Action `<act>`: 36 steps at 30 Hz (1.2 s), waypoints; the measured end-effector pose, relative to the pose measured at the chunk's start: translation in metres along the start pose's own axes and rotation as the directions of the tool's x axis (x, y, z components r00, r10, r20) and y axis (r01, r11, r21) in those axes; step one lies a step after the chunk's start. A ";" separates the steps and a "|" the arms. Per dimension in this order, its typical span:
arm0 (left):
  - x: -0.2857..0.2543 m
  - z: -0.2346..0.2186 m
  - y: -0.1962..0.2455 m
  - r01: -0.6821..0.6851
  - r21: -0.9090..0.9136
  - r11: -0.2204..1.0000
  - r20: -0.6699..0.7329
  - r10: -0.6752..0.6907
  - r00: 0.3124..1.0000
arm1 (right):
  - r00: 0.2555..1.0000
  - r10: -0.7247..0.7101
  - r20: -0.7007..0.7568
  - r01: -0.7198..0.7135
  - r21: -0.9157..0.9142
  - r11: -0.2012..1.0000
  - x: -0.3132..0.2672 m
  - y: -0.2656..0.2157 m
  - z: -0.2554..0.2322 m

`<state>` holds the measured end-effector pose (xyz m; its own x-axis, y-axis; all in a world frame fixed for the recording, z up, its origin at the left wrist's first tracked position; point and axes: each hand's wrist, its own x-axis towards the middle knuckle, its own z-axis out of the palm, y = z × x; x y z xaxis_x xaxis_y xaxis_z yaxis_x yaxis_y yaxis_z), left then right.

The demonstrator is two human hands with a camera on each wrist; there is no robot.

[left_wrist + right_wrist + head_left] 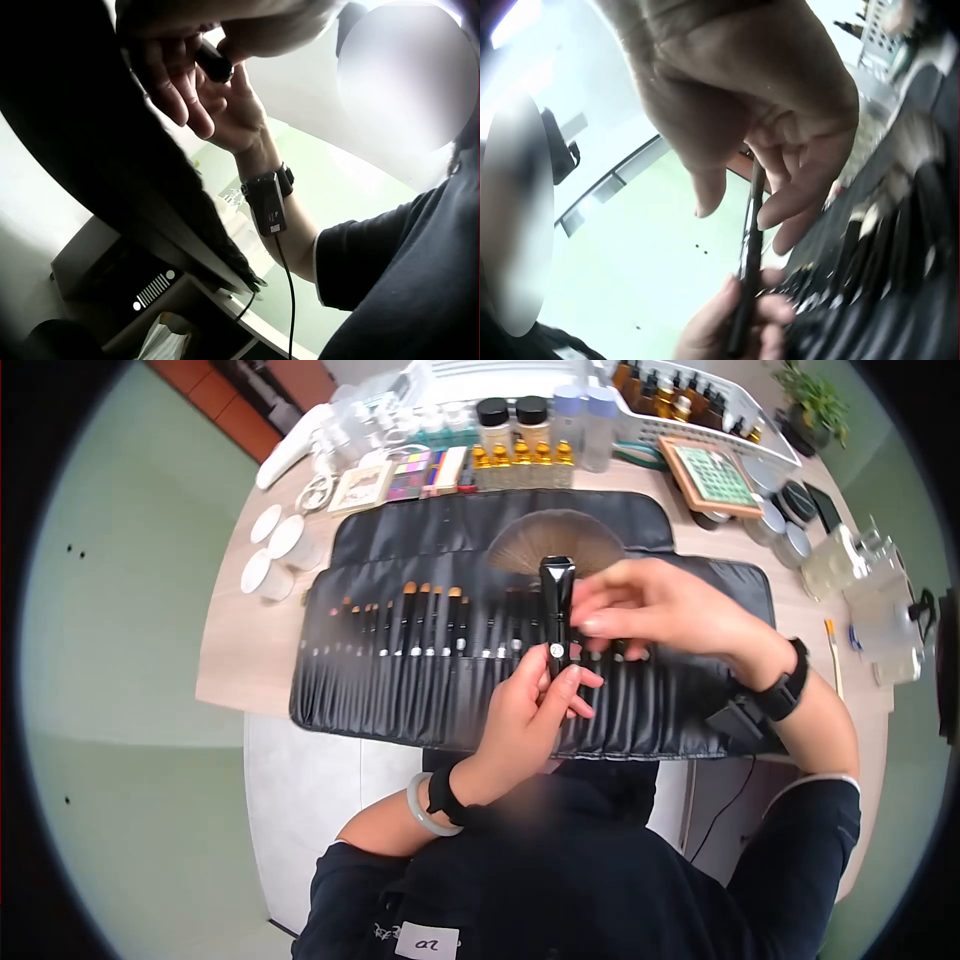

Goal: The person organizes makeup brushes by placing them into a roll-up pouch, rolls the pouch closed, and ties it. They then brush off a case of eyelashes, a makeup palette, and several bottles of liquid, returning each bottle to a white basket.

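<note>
In the head view a large makeup fan brush stands upright, its wide brown bristles spread over the black brush roll. My left hand grips its handle low down between thumb and fingers. Beside the upper handle is my right hand, fingers loosely bent. The right wrist view has this right hand above the handle, its thumb apart from it, and the left hand around the lower part. The handle's end shows in the left wrist view. Several smaller brushes sit in the roll's slots.
White cups stand left of the roll. Behind it are a row of gold-capped vials, jars and a white basket of amber bottles. Clear pump bottles and a thin brush are at the right.
</note>
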<state>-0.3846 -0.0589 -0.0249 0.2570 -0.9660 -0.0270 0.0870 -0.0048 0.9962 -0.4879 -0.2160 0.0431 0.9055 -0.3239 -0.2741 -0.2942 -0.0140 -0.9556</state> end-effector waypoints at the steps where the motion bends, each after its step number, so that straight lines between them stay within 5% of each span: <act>1: 0.000 0.006 0.004 0.011 0.008 1.000 0.044 -0.012 0.999 | 1.000 -0.030 0.006 0.030 0.002 1.000 0.001 0.002 0.004; 4: 0.002 0.014 0.011 0.046 -0.015 0.999 0.164 -0.042 0.986 | 0.997 -0.076 -0.002 0.076 0.041 0.996 -0.003 0.004 -0.001; 8: 0.001 0.015 0.008 -0.037 0.161 0.986 0.166 0.010 0.986 | 0.911 -0.136 -0.389 0.047 -0.230 0.972 -0.017 -0.002 -0.055; 12: -0.007 0.016 0.008 -0.016 0.377 0.926 0.183 -0.058 0.981 | 0.818 -0.080 -0.570 -0.084 -0.255 0.963 -0.014 0.041 -0.126; 14: -0.009 0.016 0.007 -0.222 0.569 0.791 0.326 0.030 0.945 | 0.864 0.008 -0.504 -0.146 -0.235 0.961 -0.018 0.047 -0.123; 16: -0.012 0.021 0.006 -0.242 0.573 0.783 0.336 0.045 0.941 | 0.880 -0.003 -0.476 -0.087 -0.167 0.982 -0.017 0.054 -0.105; 18: -0.011 0.026 0.004 -0.479 0.611 0.630 0.500 0.161 0.851 | 0.887 0.193 -0.420 -0.239 -0.059 0.969 -0.008 0.063 -0.103; 21: -0.011 0.029 -0.001 -0.472 0.628 0.619 0.528 0.107 0.842 | 0.914 0.277 -0.296 -0.272 0.060 0.960 -0.011 0.065 -0.090; 28: -0.010 0.022 -0.010 -0.480 0.586 0.653 0.493 0.182 0.850 | 0.910 0.359 -0.209 -0.378 -0.060 0.924 -0.021 0.064 -0.080; 33: -0.012 0.018 -0.016 -0.519 0.586 0.622 0.471 0.260 0.843 | 0.846 0.493 -0.202 -0.520 -0.108 0.847 -0.020 0.057 -0.073; 36: -0.013 0.016 -0.023 -0.540 0.556 0.631 0.446 0.322 0.835 | 0.837 0.442 -0.323 -0.486 -0.067 0.871 -0.019 0.046 -0.067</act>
<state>-0.4057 -0.0501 -0.0461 -0.1868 -0.9235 0.3350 -0.6191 0.3755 0.6897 -0.5392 -0.2738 0.0119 0.5290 -0.5828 -0.6169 -0.7169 0.0822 -0.6924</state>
